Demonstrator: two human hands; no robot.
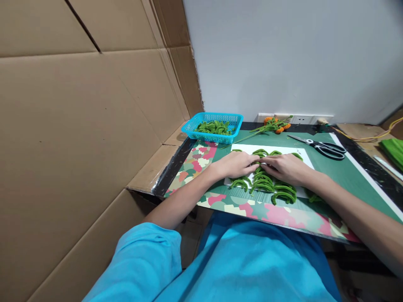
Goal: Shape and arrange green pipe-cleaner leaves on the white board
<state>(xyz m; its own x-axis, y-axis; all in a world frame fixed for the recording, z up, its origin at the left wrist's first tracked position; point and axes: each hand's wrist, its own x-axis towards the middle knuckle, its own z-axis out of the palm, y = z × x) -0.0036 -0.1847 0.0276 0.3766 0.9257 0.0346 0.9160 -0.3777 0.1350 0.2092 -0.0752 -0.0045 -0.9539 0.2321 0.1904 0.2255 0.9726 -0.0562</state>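
My left hand [237, 164] and my right hand [285, 167] meet over a white sheet [266, 147], fingertips nearly touching. Both are closed in a pinch at a bent green pipe cleaner piece [258, 163], mostly covered by the fingers. Around them, curved green pipe cleaner pieces [262, 183] lie in rows on the sheet and over its near edge. More arcs [284, 197] rest below my right hand, and others [240, 183] below my left hand. Some pieces are hidden under my hands and forearm.
A blue plastic basket [237, 126] with green pieces stands at the back left. Behind the sheet lie orange pipe cleaner flowers [278, 126] on green stems. Black-handled scissors [329, 149] lie at the right on the green mat [355, 172]. A cardboard wall [94, 126] rises on the left.
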